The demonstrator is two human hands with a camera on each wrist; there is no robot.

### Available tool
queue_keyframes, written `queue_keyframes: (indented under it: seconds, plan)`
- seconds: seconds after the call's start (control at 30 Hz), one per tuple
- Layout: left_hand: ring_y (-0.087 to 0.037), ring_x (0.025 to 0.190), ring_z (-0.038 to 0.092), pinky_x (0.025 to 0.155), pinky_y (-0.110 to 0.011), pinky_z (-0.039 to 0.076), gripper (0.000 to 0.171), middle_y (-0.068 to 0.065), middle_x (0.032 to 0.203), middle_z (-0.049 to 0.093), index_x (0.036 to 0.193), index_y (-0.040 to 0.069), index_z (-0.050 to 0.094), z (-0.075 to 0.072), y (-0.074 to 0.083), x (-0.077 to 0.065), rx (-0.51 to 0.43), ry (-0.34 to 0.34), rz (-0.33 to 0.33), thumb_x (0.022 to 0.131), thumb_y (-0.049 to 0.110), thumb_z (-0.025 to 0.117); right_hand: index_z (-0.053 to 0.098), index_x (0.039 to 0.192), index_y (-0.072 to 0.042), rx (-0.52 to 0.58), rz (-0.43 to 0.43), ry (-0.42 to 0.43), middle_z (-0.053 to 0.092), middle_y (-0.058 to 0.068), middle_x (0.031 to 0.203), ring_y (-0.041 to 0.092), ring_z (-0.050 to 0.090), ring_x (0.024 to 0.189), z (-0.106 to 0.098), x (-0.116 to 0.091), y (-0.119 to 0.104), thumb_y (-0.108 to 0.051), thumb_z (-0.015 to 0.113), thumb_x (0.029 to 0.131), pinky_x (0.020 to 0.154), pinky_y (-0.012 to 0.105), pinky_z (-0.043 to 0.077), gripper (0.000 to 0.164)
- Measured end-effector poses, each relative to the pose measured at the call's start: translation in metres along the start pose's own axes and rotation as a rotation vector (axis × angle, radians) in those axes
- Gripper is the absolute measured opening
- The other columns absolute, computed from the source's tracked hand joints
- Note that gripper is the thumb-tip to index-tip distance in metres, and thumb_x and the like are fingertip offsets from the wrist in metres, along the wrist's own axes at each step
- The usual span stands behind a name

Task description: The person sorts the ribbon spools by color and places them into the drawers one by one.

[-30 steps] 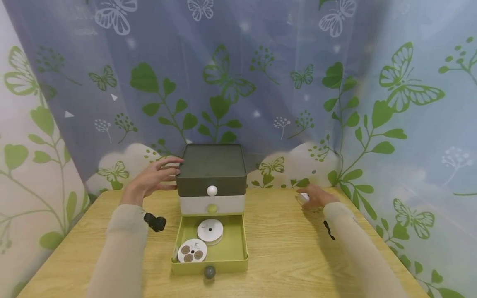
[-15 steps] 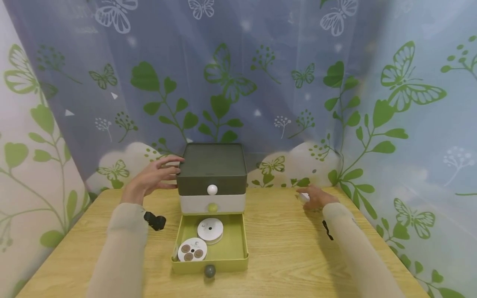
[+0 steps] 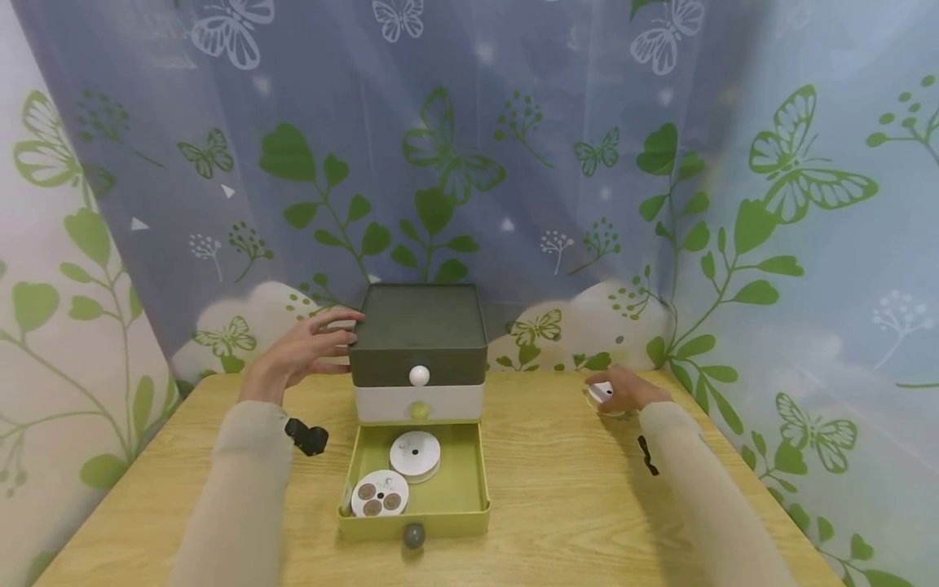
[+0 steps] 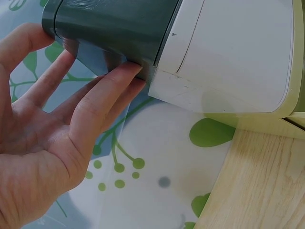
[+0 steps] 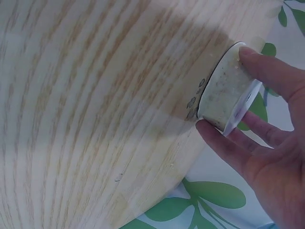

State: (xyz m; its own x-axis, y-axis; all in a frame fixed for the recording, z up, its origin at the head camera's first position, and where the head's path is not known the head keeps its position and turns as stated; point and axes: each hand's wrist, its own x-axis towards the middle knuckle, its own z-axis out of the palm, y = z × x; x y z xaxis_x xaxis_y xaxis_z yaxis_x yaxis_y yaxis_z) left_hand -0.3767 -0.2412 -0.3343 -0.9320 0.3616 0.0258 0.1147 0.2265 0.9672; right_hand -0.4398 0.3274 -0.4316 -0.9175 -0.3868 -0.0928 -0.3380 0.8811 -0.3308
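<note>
In the head view, a small drawer chest with a dark top stands left of the middle. My left hand touches its left side with extended fingers, and in the left wrist view those fingertips rest against the dark green drawer section. At the back right, my right hand pinches a white ribbon spool between thumb and fingers. The right wrist view shows this spool on its flat side on the wood, or very close to it.
A pulled-out green drawer holds a white spool and another spool with brown round patches. Its grey knob points to the front. A patterned curtain hangs behind the wooden table.
My right hand has shifted slightly on the spool, and more of the spool's white face with its dark centre shows now. The left hand keeps its place on the chest.
</note>
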Motion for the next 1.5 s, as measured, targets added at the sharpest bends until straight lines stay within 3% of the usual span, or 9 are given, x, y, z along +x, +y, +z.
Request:
queue_keyframes:
  seconds: [0.2, 0.37, 0.57, 0.67, 0.73, 0.87, 1.07, 1.3, 1.5]
  plan:
    - [-0.050, 0.147, 0.036, 0.105, -0.052, 0.055, 0.058, -0.024, 0.162, 0.029, 0.160, 0.010, 0.034, 0.000, 0.001, -0.001, -0.010, 0.001, -0.002, 0.108, 0.025, 0.056, 0.059, 0.143, 0.000, 0.006, -0.010, 0.002, 0.060, 0.021, 0.112, 0.018, 0.048, 0.075, 0.000, 0.001, -0.002, -0.001, 0.076, 0.082, 0.063, 0.027, 0.041, 0.063]
    - [-0.047, 0.144, 0.040, 0.103, -0.049, 0.056, 0.057, -0.023, 0.159, 0.032, 0.160, 0.011, 0.035, 0.000, 0.001, 0.000, -0.008, 0.007, -0.011, 0.108, 0.025, 0.056, 0.060, 0.142, -0.001, -0.011, -0.022, -0.002, 0.050, 0.006, 0.081, 0.013, 0.037, 0.065, 0.000, 0.005, 0.003, -0.002, 0.077, 0.081, 0.058, 0.024, 0.034, 0.064]
    - [-0.043, 0.140, 0.045, 0.102, -0.049, 0.056, 0.057, -0.019, 0.153, 0.037, 0.159, 0.012, 0.036, 0.002, 0.000, 0.000, -0.004, 0.018, -0.017, 0.108, 0.026, 0.057, 0.059, 0.143, 0.000, -0.025, -0.068, 0.006, 0.065, 0.019, 0.088, 0.011, 0.033, 0.061, -0.001, 0.008, 0.001, -0.004, 0.077, 0.082, 0.057, 0.024, 0.032, 0.064]
    - [-0.043, 0.140, 0.044, 0.103, -0.050, 0.056, 0.057, -0.019, 0.155, 0.036, 0.159, 0.013, 0.036, 0.003, -0.001, 0.000, -0.008, 0.020, -0.021, 0.108, 0.026, 0.057, 0.060, 0.143, -0.001, -0.009, -0.073, 0.006, 0.061, 0.011, 0.079, 0.011, 0.031, 0.058, -0.001, 0.009, -0.001, -0.004, 0.077, 0.081, 0.055, 0.025, 0.030, 0.064]
    - [-0.044, 0.142, 0.043, 0.104, -0.051, 0.055, 0.058, -0.020, 0.158, 0.033, 0.160, 0.013, 0.036, 0.003, -0.001, 0.000, -0.013, 0.019, -0.024, 0.108, 0.026, 0.057, 0.060, 0.143, 0.000, -0.017, -0.092, 0.011, 0.061, 0.010, 0.080, 0.011, 0.032, 0.060, 0.000, 0.009, -0.003, -0.003, 0.078, 0.081, 0.056, 0.025, 0.031, 0.064]
    - [-0.046, 0.144, 0.041, 0.105, -0.052, 0.054, 0.058, -0.021, 0.159, 0.031, 0.160, 0.013, 0.035, 0.004, -0.002, -0.001, -0.018, 0.012, -0.029, 0.108, 0.025, 0.057, 0.060, 0.142, 0.001, -0.051, -0.114, 0.021, 0.067, 0.018, 0.101, 0.015, 0.038, 0.071, 0.001, 0.008, -0.008, -0.004, 0.079, 0.082, 0.061, 0.026, 0.033, 0.063]
    - [-0.047, 0.144, 0.041, 0.106, -0.052, 0.054, 0.059, -0.019, 0.155, 0.033, 0.160, 0.012, 0.036, 0.003, -0.001, 0.000, -0.015, 0.011, -0.026, 0.107, 0.026, 0.058, 0.062, 0.140, -0.001, -0.060, -0.101, 0.028, 0.062, 0.023, 0.113, 0.022, 0.042, 0.085, 0.002, 0.004, -0.017, -0.006, 0.082, 0.082, 0.068, 0.030, 0.035, 0.061]
    - [-0.041, 0.138, 0.046, 0.105, -0.052, 0.054, 0.055, -0.014, 0.144, 0.041, 0.158, 0.013, 0.038, 0.001, -0.001, 0.002, -0.013, 0.009, -0.022, 0.108, 0.026, 0.057, 0.064, 0.139, -0.002, -0.073, -0.112, 0.034, 0.062, 0.022, 0.114, 0.022, 0.042, 0.087, 0.002, 0.005, -0.023, -0.007, 0.082, 0.083, 0.069, 0.030, 0.035, 0.059]
    - [-0.043, 0.140, 0.045, 0.102, -0.047, 0.056, 0.056, -0.014, 0.146, 0.039, 0.158, 0.013, 0.038, 0.000, -0.002, 0.002, -0.011, 0.001, -0.014, 0.108, 0.027, 0.057, 0.063, 0.139, 0.000, -0.065, -0.149, 0.025, 0.062, 0.022, 0.110, 0.020, 0.040, 0.080, 0.001, 0.009, -0.024, -0.003, 0.081, 0.083, 0.066, 0.029, 0.033, 0.059]
